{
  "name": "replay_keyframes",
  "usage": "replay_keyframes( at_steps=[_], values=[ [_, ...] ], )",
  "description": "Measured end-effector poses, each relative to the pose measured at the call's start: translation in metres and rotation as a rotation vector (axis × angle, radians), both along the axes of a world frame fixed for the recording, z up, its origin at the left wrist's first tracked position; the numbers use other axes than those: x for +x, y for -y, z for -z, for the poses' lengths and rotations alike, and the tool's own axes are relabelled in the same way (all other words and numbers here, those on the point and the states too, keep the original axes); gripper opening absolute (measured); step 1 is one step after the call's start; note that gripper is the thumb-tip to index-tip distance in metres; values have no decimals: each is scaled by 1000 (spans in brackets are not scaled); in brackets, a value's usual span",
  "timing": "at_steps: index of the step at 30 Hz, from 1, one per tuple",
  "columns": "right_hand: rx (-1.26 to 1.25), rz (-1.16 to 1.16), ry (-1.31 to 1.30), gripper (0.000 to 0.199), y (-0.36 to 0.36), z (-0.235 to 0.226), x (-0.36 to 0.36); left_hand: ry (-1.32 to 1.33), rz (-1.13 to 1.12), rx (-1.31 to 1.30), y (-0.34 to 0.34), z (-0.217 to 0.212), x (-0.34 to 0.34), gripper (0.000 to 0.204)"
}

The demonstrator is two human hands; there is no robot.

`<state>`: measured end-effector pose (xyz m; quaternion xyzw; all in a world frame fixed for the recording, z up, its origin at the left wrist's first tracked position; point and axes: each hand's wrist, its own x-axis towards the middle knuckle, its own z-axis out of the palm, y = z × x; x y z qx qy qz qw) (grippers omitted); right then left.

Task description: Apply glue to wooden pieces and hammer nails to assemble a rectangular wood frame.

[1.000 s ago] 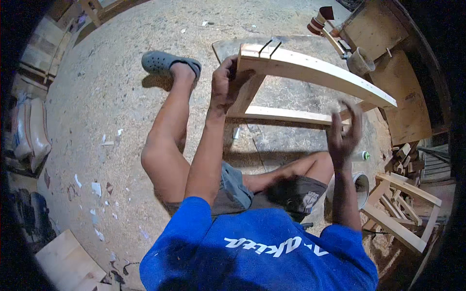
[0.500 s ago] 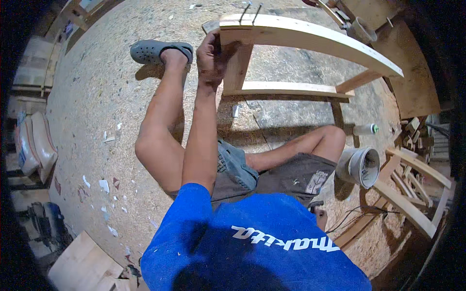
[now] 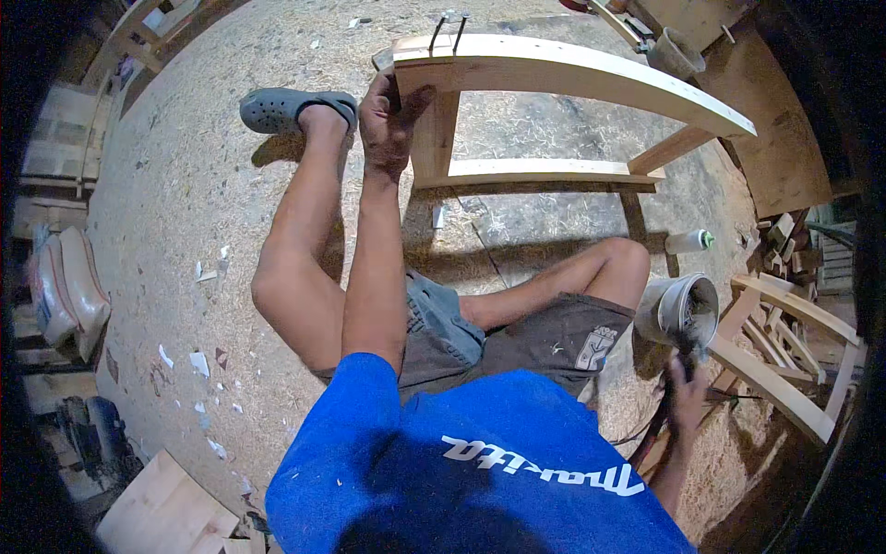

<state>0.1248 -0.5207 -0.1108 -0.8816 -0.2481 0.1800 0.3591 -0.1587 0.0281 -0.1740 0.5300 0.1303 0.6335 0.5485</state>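
Note:
My left hand (image 3: 388, 125) is closed round the near-left corner of a pale wooden frame (image 3: 554, 69), thumb on its side face. The frame stands on the floor, with one long rail raised and another (image 3: 544, 170) low down, joined by end pieces. Two dark nails (image 3: 448, 37) stick up from the top rail near that hand. Down on the right, my right hand (image 3: 685, 397) is at the near rim of a pale bucket (image 3: 660, 314). Motion smears its fingers, and a dark long shape beside them cannot be made out. Dark contents show inside the bucket.
A plastic bottle (image 3: 688, 242) lies beyond the bucket. At right rests another wooden frame (image 3: 775, 388) near scrap wood. Sacks (image 3: 69, 286) stand at left, a board (image 3: 166, 508) lies at lower left, and shavings cover the floor. My legs flank the work.
My right hand has come out from beside my body to the bucket. The frame and my left hand sit slightly further left and lower in the picture, the hand still gripping the corner.

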Motion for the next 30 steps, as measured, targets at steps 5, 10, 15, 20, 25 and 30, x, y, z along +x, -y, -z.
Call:
replay_keyframes(
  at_steps=[5, 10, 15, 20, 25, 30],
  values=[
    [34, -362, 157, 33, -103, -48, -48, -40, 8, -36, -2, 2, -3, 38],
    [89, -615, 217, 21, -168, -48, -54, -20, 12, -14, 1, -3, 4, 38],
    [133, -590, 185, 28, -213, -83, -48, -90, 11, -28, 13, -11, 46, 39],
    [296, -617, 356, 46, -248, -142, -39, -98, 25, -48, 13, -9, 61, 39],
    [662, -495, 392, 45, -287, -190, -46, -58, 35, -55, 15, -5, 59, 38],
    [241, -739, 639, 47, -328, -176, -56, -53, 35, -79, 19, -11, 60, 35]
  ],
)
